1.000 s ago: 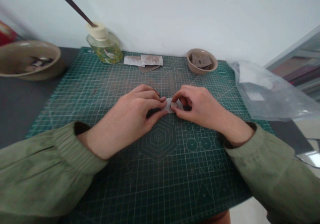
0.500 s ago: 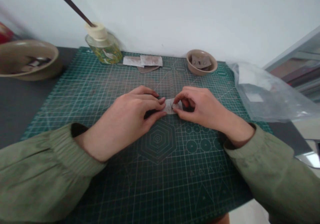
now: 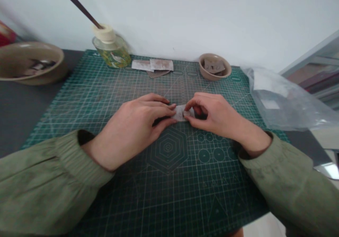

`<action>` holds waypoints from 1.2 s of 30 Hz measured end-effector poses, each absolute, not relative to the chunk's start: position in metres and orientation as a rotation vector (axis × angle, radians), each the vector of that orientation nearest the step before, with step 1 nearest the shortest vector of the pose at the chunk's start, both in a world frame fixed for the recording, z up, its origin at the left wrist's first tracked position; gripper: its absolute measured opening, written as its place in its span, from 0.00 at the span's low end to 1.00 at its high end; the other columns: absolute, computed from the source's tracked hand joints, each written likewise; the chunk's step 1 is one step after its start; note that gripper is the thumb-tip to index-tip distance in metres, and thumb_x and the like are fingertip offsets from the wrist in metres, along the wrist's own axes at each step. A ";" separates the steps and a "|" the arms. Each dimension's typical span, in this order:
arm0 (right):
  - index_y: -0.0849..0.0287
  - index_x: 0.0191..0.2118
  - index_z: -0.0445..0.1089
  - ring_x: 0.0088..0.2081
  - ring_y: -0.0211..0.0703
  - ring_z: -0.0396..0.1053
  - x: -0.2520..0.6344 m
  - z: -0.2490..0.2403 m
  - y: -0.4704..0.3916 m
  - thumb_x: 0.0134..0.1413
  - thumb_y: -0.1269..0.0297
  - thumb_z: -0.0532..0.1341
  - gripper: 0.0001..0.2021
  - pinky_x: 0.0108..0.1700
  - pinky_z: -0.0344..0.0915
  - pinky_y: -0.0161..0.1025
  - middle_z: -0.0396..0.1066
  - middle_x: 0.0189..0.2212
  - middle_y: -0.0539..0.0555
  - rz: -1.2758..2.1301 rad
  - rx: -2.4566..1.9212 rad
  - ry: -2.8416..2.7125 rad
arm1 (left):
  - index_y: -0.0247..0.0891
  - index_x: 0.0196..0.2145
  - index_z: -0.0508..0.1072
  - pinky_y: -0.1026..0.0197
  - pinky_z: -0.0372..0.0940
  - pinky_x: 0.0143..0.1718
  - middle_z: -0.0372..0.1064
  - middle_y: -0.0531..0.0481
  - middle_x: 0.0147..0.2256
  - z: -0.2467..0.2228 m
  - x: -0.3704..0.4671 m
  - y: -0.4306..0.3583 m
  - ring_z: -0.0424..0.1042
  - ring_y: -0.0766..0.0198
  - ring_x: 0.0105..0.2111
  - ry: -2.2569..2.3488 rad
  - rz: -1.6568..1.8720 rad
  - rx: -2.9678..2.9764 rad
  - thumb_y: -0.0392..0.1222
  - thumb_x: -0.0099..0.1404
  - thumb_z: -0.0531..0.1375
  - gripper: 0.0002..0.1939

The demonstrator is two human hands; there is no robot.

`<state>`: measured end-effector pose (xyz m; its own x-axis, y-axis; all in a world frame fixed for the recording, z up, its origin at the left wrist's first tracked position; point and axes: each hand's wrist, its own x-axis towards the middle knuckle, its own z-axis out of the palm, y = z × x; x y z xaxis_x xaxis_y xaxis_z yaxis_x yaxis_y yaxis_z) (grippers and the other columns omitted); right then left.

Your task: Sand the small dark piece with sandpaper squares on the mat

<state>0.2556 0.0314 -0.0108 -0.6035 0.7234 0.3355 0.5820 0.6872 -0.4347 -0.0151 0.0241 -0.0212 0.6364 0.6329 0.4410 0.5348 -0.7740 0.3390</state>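
Observation:
A small pale grey strip (image 3: 179, 113) lies flat near the middle of the green cutting mat (image 3: 169, 191). My left hand (image 3: 137, 124) comes in from the left, its thumb and fingertips pressing on the strip's left end. From the right, my right hand (image 3: 214, 113) pinches a small greyish piece (image 3: 186, 113) between thumb and index finger, on top of the strip. The strip's right end is partly hidden behind those fingers.
Along the wall stand a glass bottle (image 3: 112, 51) holding a dark stick, pale strips (image 3: 161, 65) and a small bowl (image 3: 210, 75) of grey pieces. A larger bowl (image 3: 37, 78) is at left, a clear plastic bag (image 3: 293, 106) at right.
The whole view has shifted very slightly. Both hands keep nearly the same pose on the strip, and the small piece in my right fingers shows a little more.

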 end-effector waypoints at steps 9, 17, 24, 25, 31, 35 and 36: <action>0.60 0.45 0.78 0.35 0.42 0.70 0.243 -0.015 0.032 0.66 0.68 0.69 0.04 0.40 0.62 0.40 0.74 0.35 0.51 0.424 -0.965 -2.397 | 0.45 0.51 0.89 0.42 0.79 0.59 0.88 0.47 0.50 -0.021 -0.015 0.026 0.84 0.45 0.55 0.985 0.812 2.683 0.45 0.79 0.65 0.11; 0.61 0.44 0.79 0.33 0.41 0.69 0.250 -0.015 0.036 0.65 0.67 0.70 0.05 0.39 0.61 0.39 0.74 0.33 0.50 0.377 -1.014 -2.383 | 0.44 0.52 0.89 0.35 0.78 0.65 0.87 0.46 0.54 -0.021 -0.015 0.026 0.85 0.43 0.58 0.985 0.812 2.613 0.45 0.79 0.66 0.12; 0.60 0.46 0.77 0.35 0.42 0.71 0.246 -0.018 0.029 0.67 0.68 0.68 0.05 0.40 0.63 0.39 0.76 0.37 0.52 0.449 -0.957 -2.380 | 0.50 0.54 0.88 0.34 0.79 0.65 0.86 0.48 0.57 -0.021 -0.018 0.028 0.85 0.42 0.59 1.017 0.753 2.561 0.45 0.77 0.68 0.12; 0.60 0.45 0.77 0.34 0.41 0.70 0.248 -0.017 0.029 0.67 0.68 0.68 0.04 0.40 0.63 0.39 0.75 0.36 0.51 0.443 -0.970 -2.383 | 0.48 0.54 0.88 0.34 0.79 0.65 0.86 0.48 0.57 -0.020 -0.018 0.028 0.85 0.43 0.58 1.010 0.760 2.556 0.45 0.77 0.68 0.12; 0.62 0.44 0.78 0.33 0.41 0.68 0.247 -0.016 0.033 0.66 0.68 0.69 0.05 0.39 0.62 0.39 0.73 0.34 0.50 0.387 -1.009 -2.360 | 0.45 0.54 0.89 0.33 0.79 0.65 0.85 0.46 0.57 -0.020 -0.017 0.031 0.85 0.43 0.58 1.013 0.762 2.565 0.45 0.77 0.68 0.12; 0.61 0.46 0.78 0.35 0.41 0.70 0.245 -0.018 0.032 0.67 0.68 0.69 0.05 0.41 0.64 0.39 0.76 0.37 0.52 0.437 -0.950 -2.386 | 0.48 0.54 0.89 0.34 0.78 0.66 0.85 0.48 0.58 -0.021 -0.019 0.033 0.85 0.42 0.58 1.003 0.758 2.556 0.45 0.77 0.69 0.12; 0.61 0.46 0.78 0.35 0.41 0.70 0.246 -0.018 0.031 0.67 0.67 0.69 0.05 0.41 0.64 0.39 0.76 0.37 0.52 0.449 -0.952 -2.399 | 0.48 0.54 0.89 0.35 0.78 0.66 0.85 0.49 0.57 -0.021 -0.020 0.033 0.85 0.43 0.58 0.998 0.760 2.551 0.46 0.77 0.68 0.12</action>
<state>0.2461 0.0313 -0.0179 -0.6205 0.7066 0.3401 0.5357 0.6987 -0.4741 -0.0197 0.0332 -0.0205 0.6190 0.6950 0.3658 0.5374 -0.7144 0.4481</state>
